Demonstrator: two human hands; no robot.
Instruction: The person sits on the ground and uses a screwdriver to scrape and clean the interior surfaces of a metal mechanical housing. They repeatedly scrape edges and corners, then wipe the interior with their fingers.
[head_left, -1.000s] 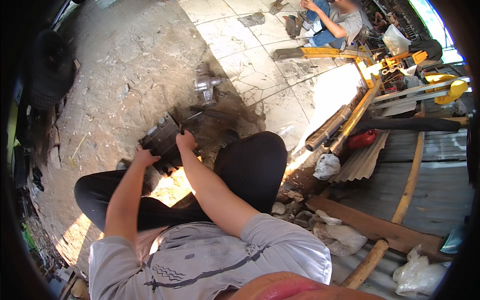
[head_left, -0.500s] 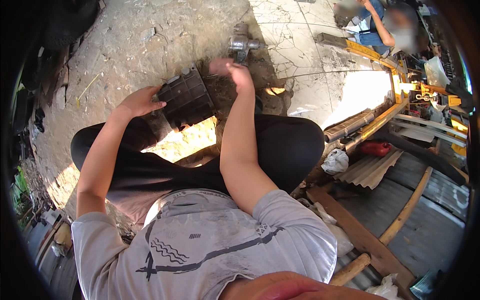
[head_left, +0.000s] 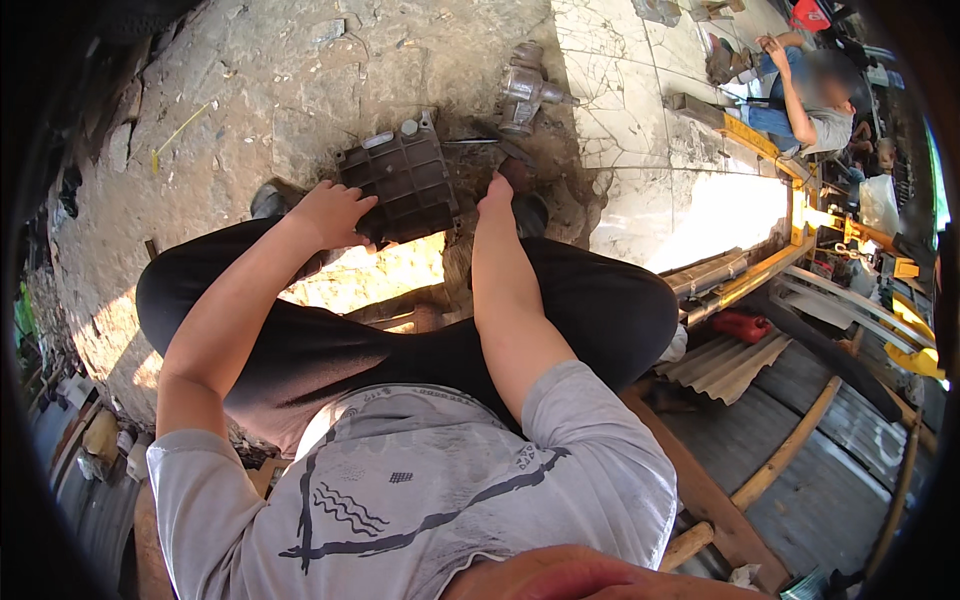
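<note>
A dark, box-shaped ribbed part (head_left: 405, 180), divided into square cells, lies tilted on the ground before my crossed legs. My left hand (head_left: 338, 212) rests over its near left edge, fingers curled and gripping it. Right of that part, my right hand (head_left: 508, 185) is low over the ground in shadow. Its fingers are too dark to make out. A thin, blade-like tool (head_left: 475, 141) with a bright edge lies just beyond that hand; whether the fingers touch it I cannot tell. Farther off stands a grey metal casting (head_left: 525, 88) with a shaft stub on its right.
Cracked pale tiles (head_left: 625, 120) begin on the right. A yellow metal frame (head_left: 765, 143) stands there, and another person (head_left: 795, 100) sits behind it. At the lower right are a corrugated sheet (head_left: 725, 367), a red container (head_left: 742, 325) and a wooden pole (head_left: 788, 445).
My left hand has shifted nearer along the ribbed part's edge. The right hand, blurred beside the part earlier, is now lower and farther right, and the thin tool shows. The view has shifted slightly.
</note>
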